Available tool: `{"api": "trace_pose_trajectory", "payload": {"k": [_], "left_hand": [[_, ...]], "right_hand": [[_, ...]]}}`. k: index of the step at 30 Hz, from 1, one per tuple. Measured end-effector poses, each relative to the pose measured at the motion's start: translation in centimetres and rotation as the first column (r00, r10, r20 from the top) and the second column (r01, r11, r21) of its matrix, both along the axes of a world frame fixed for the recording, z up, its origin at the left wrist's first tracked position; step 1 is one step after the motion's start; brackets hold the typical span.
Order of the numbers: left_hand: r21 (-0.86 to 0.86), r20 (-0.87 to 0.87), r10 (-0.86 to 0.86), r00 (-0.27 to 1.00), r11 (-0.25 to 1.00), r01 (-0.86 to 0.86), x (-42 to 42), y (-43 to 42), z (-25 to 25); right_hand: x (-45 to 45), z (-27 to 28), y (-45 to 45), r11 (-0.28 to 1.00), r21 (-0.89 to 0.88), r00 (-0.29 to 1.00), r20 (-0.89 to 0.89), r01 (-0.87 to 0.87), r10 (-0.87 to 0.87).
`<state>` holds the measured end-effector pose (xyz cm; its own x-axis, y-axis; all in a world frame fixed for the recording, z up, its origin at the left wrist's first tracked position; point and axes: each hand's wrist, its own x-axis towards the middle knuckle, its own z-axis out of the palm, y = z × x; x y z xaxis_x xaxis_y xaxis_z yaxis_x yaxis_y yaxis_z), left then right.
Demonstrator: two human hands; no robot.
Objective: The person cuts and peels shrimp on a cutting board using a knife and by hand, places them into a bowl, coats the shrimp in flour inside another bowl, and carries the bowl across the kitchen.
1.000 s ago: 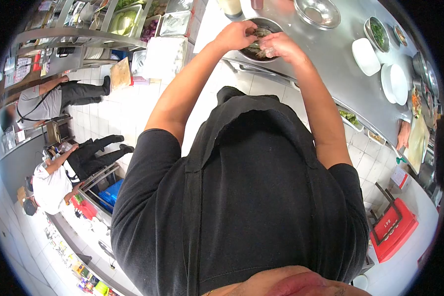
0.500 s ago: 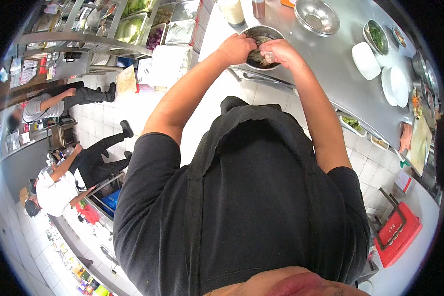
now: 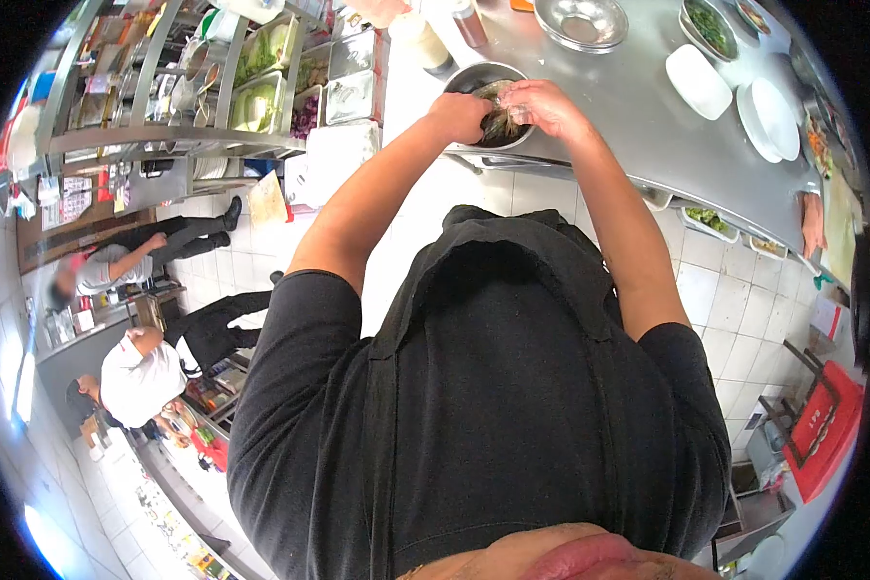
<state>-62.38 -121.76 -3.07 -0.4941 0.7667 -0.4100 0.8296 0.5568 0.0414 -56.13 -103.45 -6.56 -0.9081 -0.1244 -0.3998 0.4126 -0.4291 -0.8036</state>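
A round metal bowl (image 3: 474, 73) stands at the near edge of the steel counter, with dark contents inside. Over and in it is a translucent, grey-brown streaked thing (image 3: 502, 124); its kind is unclear. My left hand (image 3: 460, 117) reaches in at the left side of the bowl, fingers curled against this thing and partly hidden. From the right, my right hand (image 3: 548, 106) grips its other side with the fingers bent together. Just behind the bowl are a pale squeeze bottle (image 3: 418, 43) and a reddish-brown bottle (image 3: 469, 23).
On the steel counter (image 3: 619, 101) sit metal bowls (image 3: 578, 21), a bowl of chopped greens (image 3: 708, 27) and white dishes (image 3: 699, 82). Vegetable trays (image 3: 258, 104) line the left. Another person's hand (image 3: 813, 224) rests at far right. Two people (image 3: 143, 377) stand at left.
The view has shifted, so the counter sits higher and further left. My right hand has risen toward the bowl's rim, and more of the streaked thing shows between my hands.
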Motion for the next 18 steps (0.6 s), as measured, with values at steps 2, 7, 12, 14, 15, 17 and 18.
{"api": "trace_pose_trajectory", "payload": {"k": [2, 7, 12, 14, 15, 17, 18], "left_hand": [[-0.030, 0.002, 0.011, 1.000, 0.999, -0.011, 0.5, 0.2, 0.2], [-0.034, 0.007, 0.050, 0.999, 0.998, -0.050, 1.5, 0.3, 1.1], [-0.020, 0.041, 0.116, 0.992, 0.993, -0.115, 1.5, 0.1, 0.4], [0.024, 0.116, 0.112, 0.987, 0.993, -0.116, 1.2, -0.1, 0.4], [0.062, 0.175, 0.101, 0.979, 0.992, -0.113, 0.7, -0.4, 0.2], [0.111, 0.335, 0.111, 0.936, 0.981, -0.156, -0.4, -0.8, -0.2], [0.117, 0.434, 0.131, 0.891, 0.973, -0.200, -0.8, -0.9, 0.3]], "right_hand": [[0.4, 0.3, 0.1, 1.000, 0.002, 1.000, -0.002, 0.011, -0.011], [0.3, -0.1, 0.3, 0.999, -0.030, 1.000, 0.004, -0.017, 0.018], [0.3, 0.0, 0.2, 0.999, -0.030, 1.000, 0.001, -0.025, 0.025], [0.2, 0.0, 0.3, 0.999, -0.031, 1.000, -0.001, -0.019, 0.019], [0.4, 0.3, 0.2, 0.999, -0.048, 1.000, 0.001, -0.019, 0.020], [0.8, 1.0, 0.3, 0.996, -0.082, 1.000, 0.007, -0.020, 0.021], [0.9, 0.9, 0.4, 0.994, -0.107, 1.000, 0.008, -0.027, 0.028]]}}
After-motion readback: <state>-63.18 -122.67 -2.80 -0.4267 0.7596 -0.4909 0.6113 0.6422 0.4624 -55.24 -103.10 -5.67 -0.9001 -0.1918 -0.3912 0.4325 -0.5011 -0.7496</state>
